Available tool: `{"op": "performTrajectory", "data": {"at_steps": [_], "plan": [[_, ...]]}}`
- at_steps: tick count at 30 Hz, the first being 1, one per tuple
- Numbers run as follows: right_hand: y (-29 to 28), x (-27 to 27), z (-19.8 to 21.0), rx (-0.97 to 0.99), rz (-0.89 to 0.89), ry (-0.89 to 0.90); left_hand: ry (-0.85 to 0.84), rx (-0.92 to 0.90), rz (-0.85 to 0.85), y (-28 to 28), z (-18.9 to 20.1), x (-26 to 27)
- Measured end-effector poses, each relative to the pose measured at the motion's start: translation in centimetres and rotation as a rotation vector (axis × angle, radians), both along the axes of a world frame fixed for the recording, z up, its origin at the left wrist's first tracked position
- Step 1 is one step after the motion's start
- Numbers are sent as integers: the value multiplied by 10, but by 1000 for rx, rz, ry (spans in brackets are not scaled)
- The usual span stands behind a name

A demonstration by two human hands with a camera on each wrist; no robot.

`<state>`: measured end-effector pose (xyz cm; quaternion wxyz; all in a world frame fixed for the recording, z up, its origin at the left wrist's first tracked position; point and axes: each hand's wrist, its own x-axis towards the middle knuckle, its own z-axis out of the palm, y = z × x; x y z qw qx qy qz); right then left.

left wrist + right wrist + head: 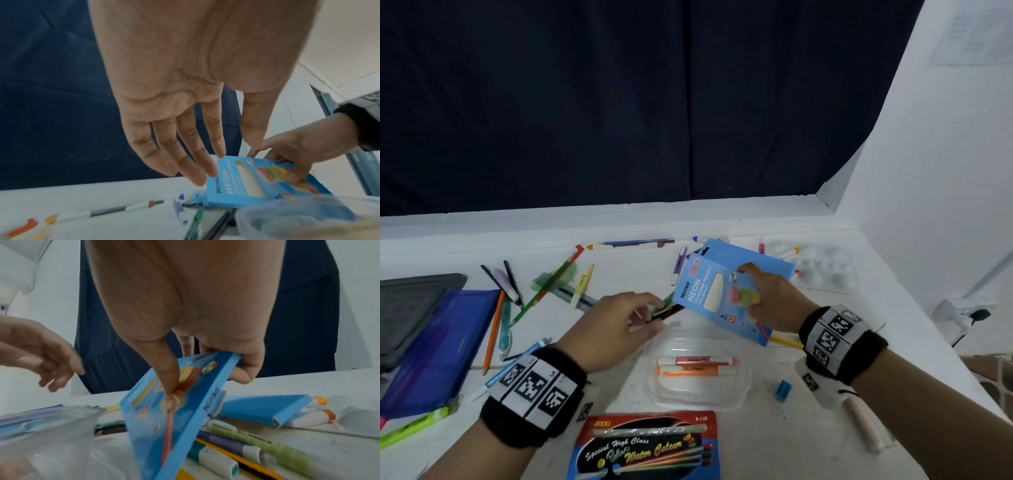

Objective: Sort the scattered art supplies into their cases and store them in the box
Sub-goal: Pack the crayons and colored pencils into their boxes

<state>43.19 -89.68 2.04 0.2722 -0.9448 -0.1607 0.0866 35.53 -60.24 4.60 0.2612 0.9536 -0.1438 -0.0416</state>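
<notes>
Early stage: right hand (767, 301) grips light-blue cardboard pencil box (717, 294); left hand (616, 329) spread, empty; loose pencils and markers (551, 281) litter white bench (808, 394).

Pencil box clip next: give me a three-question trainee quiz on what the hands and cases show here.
1. True or false: the right hand grips the pencil box.
2. How many markers lie in the clear case? A) none B) two C) five
3. Fill in: the left hand is ___, fingers straight, holding nothing.

Key: 1 true; 2 B; 3 open
</notes>
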Motion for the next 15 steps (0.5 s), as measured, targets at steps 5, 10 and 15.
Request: {"op": "performTrajectory", "data": {"at_steps": [5,10,15], "plan": [[-29,6,3,29,-246,-214,-161,-42,-8,-25,21,55],[-66,-7,1,-150,-255,-249,-107,120,-197,-66,3,126],[-92,-23,10,-82,-371,-259,108,395,-371,-109,-16,183]]}}
